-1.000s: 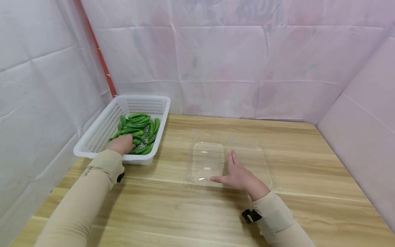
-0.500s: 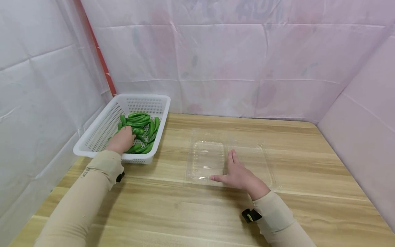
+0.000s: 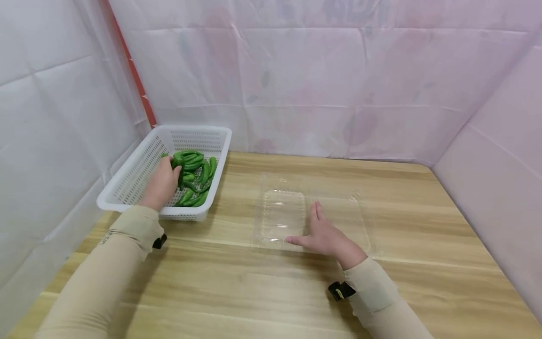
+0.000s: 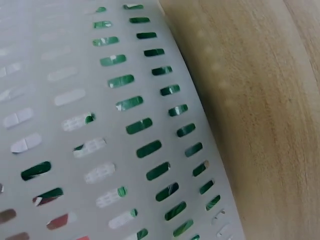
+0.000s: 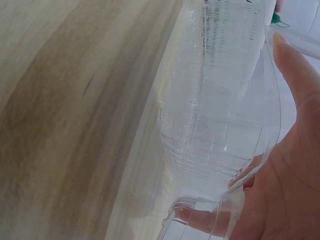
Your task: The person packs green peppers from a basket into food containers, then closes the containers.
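L hand (image 3: 161, 183) curled round green peppers (image 3: 179, 160), count unclear, in/over the white basket (image 3: 196, 136) at far left. R hand (image 3: 323, 234) spread wide, gripping nothing, touching the clear box (image 3: 282, 214) right of it. Peppers prob. light, firm, slick; I'd pinch mid-body, few at a time. Box prob. flimsy, best steadied w/ fingers on rim.
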Available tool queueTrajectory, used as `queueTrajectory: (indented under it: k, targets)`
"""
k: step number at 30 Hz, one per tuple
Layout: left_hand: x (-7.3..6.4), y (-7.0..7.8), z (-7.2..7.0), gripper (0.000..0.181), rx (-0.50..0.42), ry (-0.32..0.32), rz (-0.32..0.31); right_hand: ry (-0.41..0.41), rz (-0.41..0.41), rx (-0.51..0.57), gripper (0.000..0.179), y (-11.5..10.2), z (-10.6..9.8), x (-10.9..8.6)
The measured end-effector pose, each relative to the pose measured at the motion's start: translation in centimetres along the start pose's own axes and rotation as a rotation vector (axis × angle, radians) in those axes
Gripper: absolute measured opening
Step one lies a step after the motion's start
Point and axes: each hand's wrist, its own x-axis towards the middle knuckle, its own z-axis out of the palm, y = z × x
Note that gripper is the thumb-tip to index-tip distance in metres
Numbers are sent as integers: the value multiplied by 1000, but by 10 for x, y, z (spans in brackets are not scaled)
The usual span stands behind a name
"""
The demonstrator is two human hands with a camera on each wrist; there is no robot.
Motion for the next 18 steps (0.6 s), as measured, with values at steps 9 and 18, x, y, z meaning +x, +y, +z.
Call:
queueTrajectory:
  k: [9,18]
  targets:
    - [-4,27,-23,55,-45,121,97,-26,17,-2,121,-3,0,1]
    - [-17,112,-25,38,77,192,445,-27,25,6,121,-2,0,0]
